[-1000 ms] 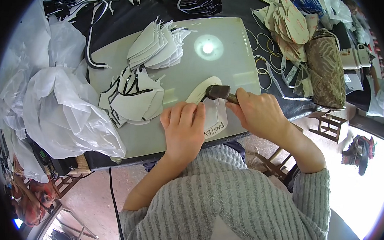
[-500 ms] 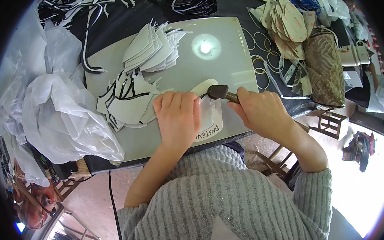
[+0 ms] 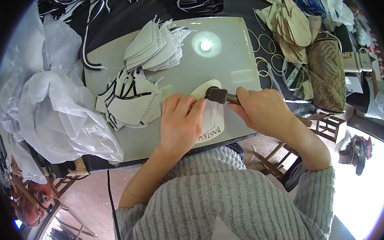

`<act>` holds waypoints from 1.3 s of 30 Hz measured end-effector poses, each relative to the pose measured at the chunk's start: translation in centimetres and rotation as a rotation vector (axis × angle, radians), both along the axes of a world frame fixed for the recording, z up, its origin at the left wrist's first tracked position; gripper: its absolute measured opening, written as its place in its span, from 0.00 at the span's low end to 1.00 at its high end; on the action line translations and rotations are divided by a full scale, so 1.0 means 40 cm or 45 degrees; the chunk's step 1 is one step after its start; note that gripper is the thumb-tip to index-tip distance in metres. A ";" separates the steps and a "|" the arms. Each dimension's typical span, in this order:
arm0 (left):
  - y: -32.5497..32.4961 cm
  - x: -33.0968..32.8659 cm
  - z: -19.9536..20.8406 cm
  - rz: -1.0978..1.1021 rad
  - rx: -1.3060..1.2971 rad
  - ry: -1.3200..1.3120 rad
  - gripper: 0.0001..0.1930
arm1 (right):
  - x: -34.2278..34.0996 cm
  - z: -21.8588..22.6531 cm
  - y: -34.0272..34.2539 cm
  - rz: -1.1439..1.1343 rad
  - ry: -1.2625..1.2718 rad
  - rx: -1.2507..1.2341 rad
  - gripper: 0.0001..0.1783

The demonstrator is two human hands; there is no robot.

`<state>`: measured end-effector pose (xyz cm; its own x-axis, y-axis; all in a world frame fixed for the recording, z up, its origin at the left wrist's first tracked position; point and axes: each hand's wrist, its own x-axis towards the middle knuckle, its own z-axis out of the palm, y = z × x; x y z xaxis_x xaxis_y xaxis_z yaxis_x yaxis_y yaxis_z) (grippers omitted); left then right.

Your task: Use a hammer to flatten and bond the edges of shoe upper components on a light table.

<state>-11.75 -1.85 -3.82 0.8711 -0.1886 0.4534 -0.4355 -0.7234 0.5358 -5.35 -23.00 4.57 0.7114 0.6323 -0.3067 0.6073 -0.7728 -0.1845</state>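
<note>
At four o'clock on the board (image 3: 232, 71), the right hand (image 3: 264, 110) grips a hammer (image 3: 217, 95) over a pale template (image 3: 219, 116); the left hand (image 3: 180, 120) curls at its nine, pinch unclear. Seemingly tapping; next blow calls for fingertip clearance.

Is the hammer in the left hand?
No, the right hand grips the hammer by its handle.

Left hand (image 3: 180, 120) palm down, right hand (image 3: 262, 109) curled tight, forearms (image 3: 144, 175) bare

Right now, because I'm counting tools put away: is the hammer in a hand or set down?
In hand: the right hand grips the hammer, which reaches over a pale, curved board.
</note>
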 end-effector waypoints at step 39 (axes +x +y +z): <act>-0.019 -0.046 0.008 0.083 0.222 -0.027 0.17 | 0.005 0.014 0.021 0.042 -0.019 0.005 0.21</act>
